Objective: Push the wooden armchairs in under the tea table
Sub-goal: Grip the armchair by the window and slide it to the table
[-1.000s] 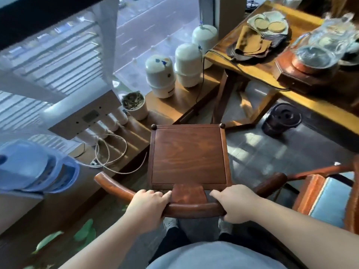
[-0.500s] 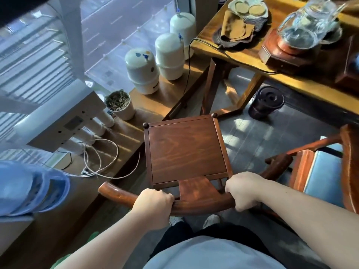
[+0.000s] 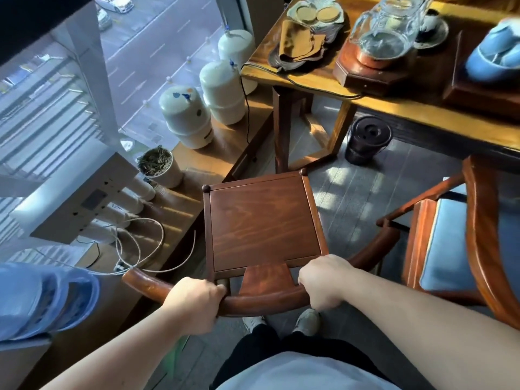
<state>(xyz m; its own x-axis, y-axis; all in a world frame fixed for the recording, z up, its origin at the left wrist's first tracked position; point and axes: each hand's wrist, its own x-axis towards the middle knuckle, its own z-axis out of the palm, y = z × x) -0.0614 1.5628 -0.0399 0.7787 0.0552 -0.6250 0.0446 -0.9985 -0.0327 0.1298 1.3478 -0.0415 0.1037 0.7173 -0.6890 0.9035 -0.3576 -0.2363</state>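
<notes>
Sunlight is striping the grey plank floor (image 3: 346,209) beside a glossy golden tabletop (image 3: 374,104); no writing is reading clearly. The left hand (image 3: 194,306) and right hand (image 3: 323,281) are wrapping their fingers tight around the curved back rail of the wooden armchair (image 3: 264,220), its smooth square seat sitting just short of the table leg.

Tea room: tea table (image 3: 374,104) with glass kettle (image 3: 387,29), wooden armchairs (image 3: 264,223).

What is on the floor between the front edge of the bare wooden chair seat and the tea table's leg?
In the head view, nothing: only bare grey floor separates the wooden armchair from the table leg. The dark bucket stands off to the right.
</notes>
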